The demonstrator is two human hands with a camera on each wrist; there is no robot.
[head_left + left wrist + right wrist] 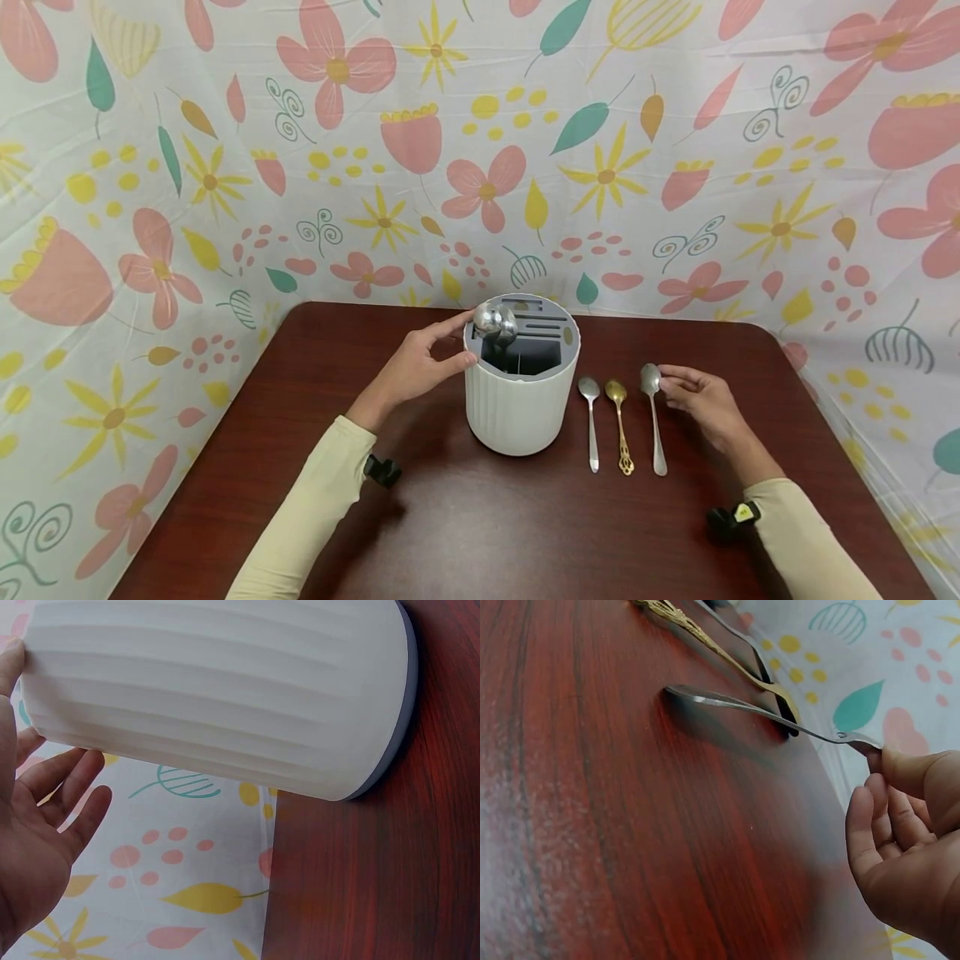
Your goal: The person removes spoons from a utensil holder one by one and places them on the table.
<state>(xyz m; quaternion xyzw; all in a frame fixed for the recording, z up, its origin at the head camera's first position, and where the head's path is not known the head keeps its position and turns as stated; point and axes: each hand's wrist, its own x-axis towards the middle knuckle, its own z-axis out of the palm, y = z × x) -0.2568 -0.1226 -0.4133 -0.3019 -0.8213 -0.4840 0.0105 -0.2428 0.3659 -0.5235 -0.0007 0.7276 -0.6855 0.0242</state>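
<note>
A white ribbed utensil holder [517,417] with a grey slotted top [542,327] stands upright on the table. My left hand [416,367] touches its left side near the rim, thumb toward the front and the fingers extended. Rounded shiny metal ends [495,322], like spoon bowls, stick up from the holder; their lower parts are hidden inside. To the right, my right hand [708,408] pinches a silver spoon [657,433] by its bowl end, and the handle [705,697] points toward the table's front. Whether that handle touches the table I cannot tell.
Between the holder and the right hand lie a gold spoon [621,429] with an ornate handle and another silver spoon [592,429], roughly parallel. The dark reddish wooden table [510,533] meets a flower-patterned cloth [487,225] at the back.
</note>
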